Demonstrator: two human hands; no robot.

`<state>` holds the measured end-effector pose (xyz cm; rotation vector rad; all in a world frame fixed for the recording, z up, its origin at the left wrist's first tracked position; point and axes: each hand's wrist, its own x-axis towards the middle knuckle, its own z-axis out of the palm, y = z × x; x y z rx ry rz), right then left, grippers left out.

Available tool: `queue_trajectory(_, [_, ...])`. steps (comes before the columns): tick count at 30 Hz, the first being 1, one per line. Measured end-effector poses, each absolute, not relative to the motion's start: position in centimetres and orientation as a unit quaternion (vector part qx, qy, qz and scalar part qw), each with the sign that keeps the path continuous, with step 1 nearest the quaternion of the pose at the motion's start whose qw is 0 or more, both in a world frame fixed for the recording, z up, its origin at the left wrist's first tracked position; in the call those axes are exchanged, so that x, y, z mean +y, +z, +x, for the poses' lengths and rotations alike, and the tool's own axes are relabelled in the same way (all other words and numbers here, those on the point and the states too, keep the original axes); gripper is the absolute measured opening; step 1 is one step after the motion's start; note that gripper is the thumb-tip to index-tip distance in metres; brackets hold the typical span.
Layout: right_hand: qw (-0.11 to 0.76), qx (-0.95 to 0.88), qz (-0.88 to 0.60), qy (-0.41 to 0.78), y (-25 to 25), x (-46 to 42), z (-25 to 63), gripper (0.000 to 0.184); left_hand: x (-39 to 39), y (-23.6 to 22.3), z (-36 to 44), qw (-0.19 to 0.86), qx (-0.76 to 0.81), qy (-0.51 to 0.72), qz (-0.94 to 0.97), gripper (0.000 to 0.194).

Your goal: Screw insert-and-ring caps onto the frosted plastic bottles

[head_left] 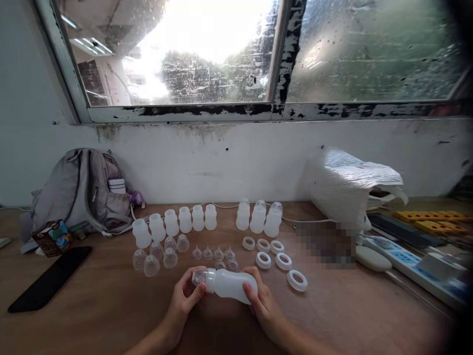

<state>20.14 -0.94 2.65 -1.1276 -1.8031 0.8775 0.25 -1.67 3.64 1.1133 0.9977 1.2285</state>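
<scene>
A translucent white baby bottle [228,284] lies sideways between my hands, just above the wooden table [111,305]. My left hand [184,300] pinches its capped neck end. My right hand [263,301] wraps round its base. Behind them sit several small clear teats [213,254], several clear caps [158,255] and several white screw rings [274,256]. Farther back stand a row of open white bottles [173,224] and three capped bottles [258,216].
A grey backpack [79,190] leans on the wall at the left, with a small carton [51,237] and a black phone [50,285] before it. A white plastic bag [347,185], a power strip [414,268] and yellow parts [432,220] lie at the right.
</scene>
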Motion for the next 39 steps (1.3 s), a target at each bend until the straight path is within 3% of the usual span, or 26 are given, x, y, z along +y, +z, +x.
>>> queue_trajectory(4, [0.336,-0.8,-0.407,0.286,3.3,-1.8,20.1,0.027,-1.4,3.5,0.2,0.592,0.419,0.545,0.421,0.055])
queue_trajectory(8, [0.294,-0.848,-0.381,0.219,3.0,-2.7,20.0,0.037,-1.3,2.8,0.2,0.584,0.402,0.526,0.47,0.041])
queue_trajectory(15, [0.285,-0.863,-0.381,0.171,3.1,-3.4,20.6,0.038,-1.8,2.5,0.6,0.515,0.366,0.517,0.578,0.042])
queue_trajectory(25, [0.283,-0.876,-0.342,0.188,3.1,-3.8,19.8,0.044,-3.3,2.9,0.4,0.541,0.333,0.464,0.618,0.044])
queue_trajectory(30, [0.268,-0.892,-0.334,0.145,3.0,-4.0,19.3,0.033,-3.9,2.8,0.2,0.536,0.294,0.431,0.664,0.055])
queue_trajectory(33, [0.26,-0.888,-0.358,0.124,2.5,-3.8,19.3,0.025,-3.8,2.7,0.2,0.495,0.306,0.419,0.697,0.051])
queue_trajectory(39, [0.268,-0.888,-0.357,0.108,2.5,-3.6,19.1,0.026,-4.1,3.2,0.1,0.493,0.322,0.39,0.708,0.042])
